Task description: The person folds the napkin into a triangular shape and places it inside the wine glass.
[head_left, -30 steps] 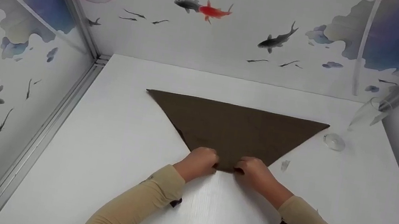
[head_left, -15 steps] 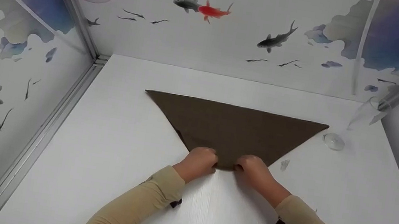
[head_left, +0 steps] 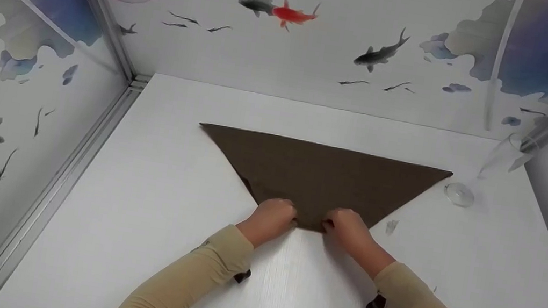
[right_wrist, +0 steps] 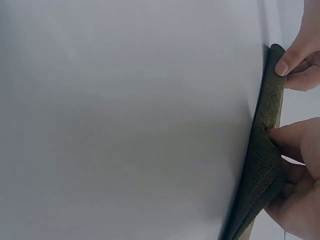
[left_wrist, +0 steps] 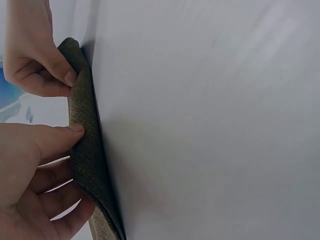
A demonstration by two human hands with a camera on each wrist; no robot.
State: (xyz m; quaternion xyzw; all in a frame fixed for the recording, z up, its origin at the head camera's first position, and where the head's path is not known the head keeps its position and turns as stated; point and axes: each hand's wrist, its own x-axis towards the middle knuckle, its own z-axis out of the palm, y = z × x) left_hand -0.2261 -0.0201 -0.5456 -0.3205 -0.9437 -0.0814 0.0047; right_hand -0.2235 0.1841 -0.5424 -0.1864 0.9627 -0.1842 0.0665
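Observation:
A dark brown folded cloth (head_left: 324, 178) lies on the white table, wide along its far side and narrowing toward me to a short, turned-up edge. At the left end of that edge, my left hand (head_left: 272, 221) pinches the fabric. My right hand (head_left: 350, 234) pinches it a short way to the right. In the left wrist view, the left thumb (left_wrist: 62, 139) presses the near face of the rolled cloth edge (left_wrist: 89, 150), its fingers partly behind. The right wrist view has the right thumb (right_wrist: 287, 136) against the rolled cloth (right_wrist: 260, 165) likewise, with fingers partly hidden.
A clear stemmed glass (head_left: 503, 155) is at the back right, its round foot (head_left: 459, 195) close to the cloth's right corner. A small grey mark (head_left: 392, 227) shows on the table (head_left: 147, 200). Panels with painted fish border the table at left, back and right.
Both hands have moved slightly away from me, and the cloth's near edge has moved with them. The far edge stays nearly in place.

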